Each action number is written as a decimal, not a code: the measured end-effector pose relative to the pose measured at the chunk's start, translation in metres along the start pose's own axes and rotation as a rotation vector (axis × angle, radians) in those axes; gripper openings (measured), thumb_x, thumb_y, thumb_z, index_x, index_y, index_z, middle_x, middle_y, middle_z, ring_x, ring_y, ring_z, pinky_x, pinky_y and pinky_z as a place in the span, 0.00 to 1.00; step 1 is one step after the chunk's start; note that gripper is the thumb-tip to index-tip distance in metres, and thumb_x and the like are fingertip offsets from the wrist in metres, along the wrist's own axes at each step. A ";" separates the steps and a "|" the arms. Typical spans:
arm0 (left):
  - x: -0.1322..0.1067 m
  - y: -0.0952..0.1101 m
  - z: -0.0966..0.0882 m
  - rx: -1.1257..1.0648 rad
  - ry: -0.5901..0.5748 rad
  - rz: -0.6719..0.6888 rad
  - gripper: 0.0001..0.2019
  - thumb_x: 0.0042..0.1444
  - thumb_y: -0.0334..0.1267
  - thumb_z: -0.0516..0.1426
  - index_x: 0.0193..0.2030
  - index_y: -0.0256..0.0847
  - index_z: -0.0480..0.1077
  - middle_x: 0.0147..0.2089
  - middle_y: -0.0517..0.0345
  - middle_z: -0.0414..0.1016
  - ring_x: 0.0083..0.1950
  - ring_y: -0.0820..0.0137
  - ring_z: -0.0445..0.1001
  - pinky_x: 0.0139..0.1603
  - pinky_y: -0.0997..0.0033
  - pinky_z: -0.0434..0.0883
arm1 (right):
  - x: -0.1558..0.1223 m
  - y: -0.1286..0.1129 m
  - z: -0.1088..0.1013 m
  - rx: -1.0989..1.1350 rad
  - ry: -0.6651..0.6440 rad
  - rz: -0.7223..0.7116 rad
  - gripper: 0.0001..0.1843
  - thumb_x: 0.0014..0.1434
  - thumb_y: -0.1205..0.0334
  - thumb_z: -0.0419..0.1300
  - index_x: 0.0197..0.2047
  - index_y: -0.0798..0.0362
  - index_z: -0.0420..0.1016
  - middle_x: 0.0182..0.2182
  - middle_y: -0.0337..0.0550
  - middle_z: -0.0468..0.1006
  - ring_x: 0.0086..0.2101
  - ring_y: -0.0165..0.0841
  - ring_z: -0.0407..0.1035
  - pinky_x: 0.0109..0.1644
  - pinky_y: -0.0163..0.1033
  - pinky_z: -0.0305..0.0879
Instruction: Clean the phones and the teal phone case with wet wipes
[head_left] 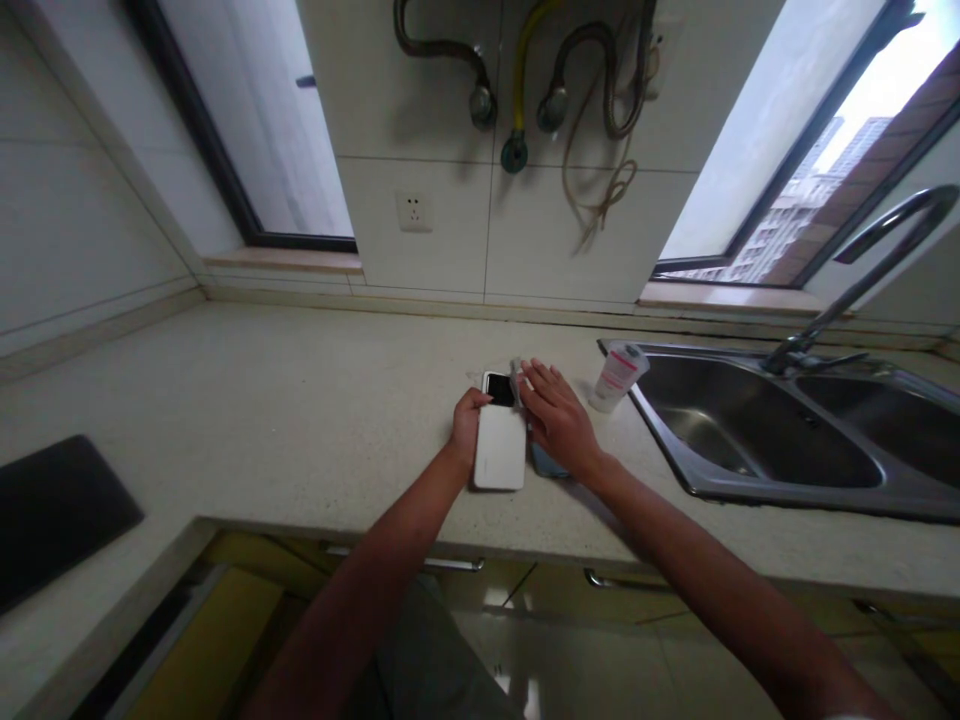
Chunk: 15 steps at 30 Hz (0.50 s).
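Note:
A white phone (499,443) lies flat on the pale countertop (300,420), its dark camera block at the far end. My left hand (466,420) grips its left edge, fingers curled around it. My right hand (556,412) rests beside the phone's right edge, its fingers pressed on a small pale wipe or cloth (516,372) at the phone's top right corner. A grey-blue flat object (546,464) lies partly hidden under my right wrist.
A white tube with pink print (616,376) lies by the steel sink (750,430), which has a curved tap (870,270). A black mat (52,510) sits at the left. Hoses (517,80) and a wall socket (414,211) are on the tiled back wall.

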<state>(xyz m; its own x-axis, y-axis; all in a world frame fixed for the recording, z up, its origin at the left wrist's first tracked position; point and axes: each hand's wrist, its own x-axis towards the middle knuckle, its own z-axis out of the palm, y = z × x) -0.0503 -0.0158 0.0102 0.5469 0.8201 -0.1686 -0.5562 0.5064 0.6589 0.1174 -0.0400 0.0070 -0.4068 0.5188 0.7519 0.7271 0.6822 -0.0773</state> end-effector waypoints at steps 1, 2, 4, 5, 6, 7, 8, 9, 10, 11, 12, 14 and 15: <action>-0.001 0.001 0.001 -0.010 -0.012 -0.024 0.29 0.34 0.48 0.56 0.44 0.37 0.74 0.31 0.47 0.78 0.35 0.54 0.79 0.34 0.59 0.74 | 0.000 0.000 -0.001 -0.013 0.010 0.019 0.33 0.64 0.73 0.50 0.71 0.48 0.62 0.66 0.53 0.65 0.67 0.45 0.56 0.67 0.61 0.60; -0.001 0.001 0.001 -0.018 -0.021 -0.054 0.30 0.33 0.48 0.56 0.45 0.36 0.74 0.31 0.47 0.78 0.35 0.54 0.79 0.34 0.58 0.75 | 0.001 0.000 -0.002 -0.031 0.024 0.036 0.32 0.64 0.73 0.50 0.69 0.48 0.64 0.64 0.55 0.68 0.64 0.46 0.61 0.63 0.59 0.65; -0.002 0.002 0.002 -0.012 -0.027 -0.093 0.31 0.35 0.50 0.57 0.47 0.37 0.74 0.32 0.47 0.78 0.36 0.54 0.79 0.35 0.59 0.75 | 0.002 -0.003 -0.004 -0.087 0.052 0.055 0.28 0.64 0.72 0.51 0.65 0.49 0.69 0.53 0.56 0.75 0.52 0.45 0.68 0.51 0.53 0.70; -0.003 0.003 0.003 0.000 -0.025 -0.093 0.31 0.36 0.52 0.57 0.48 0.37 0.75 0.32 0.47 0.79 0.36 0.55 0.79 0.36 0.59 0.75 | 0.003 -0.006 -0.005 -0.116 0.055 0.051 0.25 0.64 0.71 0.52 0.63 0.50 0.71 0.46 0.54 0.77 0.46 0.43 0.69 0.47 0.50 0.69; -0.003 0.003 0.004 0.012 -0.023 -0.081 0.32 0.38 0.55 0.58 0.49 0.38 0.75 0.33 0.47 0.79 0.37 0.55 0.79 0.37 0.59 0.75 | 0.003 -0.008 -0.005 -0.138 0.049 0.038 0.23 0.65 0.71 0.53 0.61 0.51 0.73 0.41 0.53 0.76 0.41 0.42 0.68 0.43 0.47 0.68; -0.004 0.002 0.005 0.022 -0.022 -0.058 0.33 0.41 0.58 0.58 0.50 0.38 0.75 0.34 0.47 0.79 0.38 0.55 0.79 0.38 0.59 0.75 | 0.004 -0.011 -0.006 -0.151 0.035 0.018 0.21 0.65 0.70 0.53 0.59 0.52 0.74 0.38 0.51 0.76 0.38 0.41 0.66 0.41 0.46 0.66; -0.004 0.002 0.006 0.027 -0.024 -0.031 0.34 0.43 0.61 0.58 0.52 0.39 0.74 0.36 0.47 0.80 0.40 0.56 0.80 0.39 0.59 0.75 | 0.004 -0.013 -0.007 -0.155 0.020 -0.005 0.20 0.65 0.70 0.53 0.58 0.53 0.75 0.37 0.51 0.75 0.38 0.40 0.65 0.40 0.45 0.64; -0.005 0.002 0.007 0.026 -0.033 -0.002 0.35 0.46 0.64 0.58 0.53 0.40 0.74 0.39 0.47 0.80 0.41 0.56 0.80 0.41 0.59 0.75 | 0.003 -0.015 -0.008 -0.153 0.007 -0.027 0.19 0.66 0.69 0.53 0.57 0.54 0.75 0.37 0.51 0.75 0.38 0.40 0.65 0.40 0.45 0.63; -0.006 0.002 0.008 0.015 -0.049 0.025 0.36 0.48 0.66 0.57 0.55 0.41 0.73 0.41 0.46 0.80 0.43 0.56 0.80 0.42 0.58 0.75 | 0.003 -0.017 -0.008 -0.149 0.003 -0.047 0.17 0.66 0.68 0.53 0.56 0.54 0.76 0.38 0.51 0.75 0.38 0.40 0.65 0.40 0.45 0.62; -0.008 0.002 0.009 -0.004 -0.071 0.049 0.36 0.49 0.67 0.56 0.57 0.42 0.72 0.44 0.46 0.80 0.46 0.55 0.80 0.45 0.57 0.75 | 0.002 -0.018 -0.009 -0.143 0.005 -0.064 0.16 0.67 0.67 0.53 0.55 0.54 0.76 0.38 0.51 0.75 0.38 0.40 0.65 0.40 0.45 0.61; -0.009 0.002 0.010 -0.029 -0.094 0.071 0.37 0.51 0.67 0.56 0.59 0.42 0.71 0.47 0.45 0.80 0.48 0.55 0.79 0.47 0.56 0.74 | 0.001 -0.020 -0.009 -0.134 0.009 -0.082 0.16 0.67 0.66 0.53 0.54 0.54 0.77 0.38 0.51 0.75 0.38 0.40 0.65 0.40 0.45 0.60; -0.010 0.001 0.011 -0.084 -0.136 0.110 0.37 0.53 0.68 0.55 0.60 0.43 0.69 0.52 0.43 0.79 0.53 0.55 0.78 0.52 0.54 0.73 | 0.000 -0.021 -0.009 -0.099 0.006 -0.130 0.15 0.67 0.65 0.53 0.53 0.54 0.77 0.36 0.50 0.75 0.38 0.41 0.65 0.41 0.46 0.61; -0.010 0.001 0.011 -0.108 -0.149 0.125 0.37 0.54 0.68 0.55 0.61 0.42 0.69 0.54 0.42 0.78 0.56 0.55 0.77 0.55 0.53 0.72 | -0.001 -0.023 -0.009 -0.078 -0.006 -0.163 0.16 0.67 0.64 0.53 0.53 0.54 0.77 0.35 0.49 0.75 0.38 0.41 0.65 0.42 0.46 0.62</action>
<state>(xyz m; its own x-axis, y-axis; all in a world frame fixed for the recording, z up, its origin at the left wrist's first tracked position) -0.0497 -0.0262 0.0203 0.5515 0.8338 0.0250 -0.6848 0.4354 0.5843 0.1062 -0.0605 0.0135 -0.5258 0.4081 0.7463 0.6917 0.7157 0.0960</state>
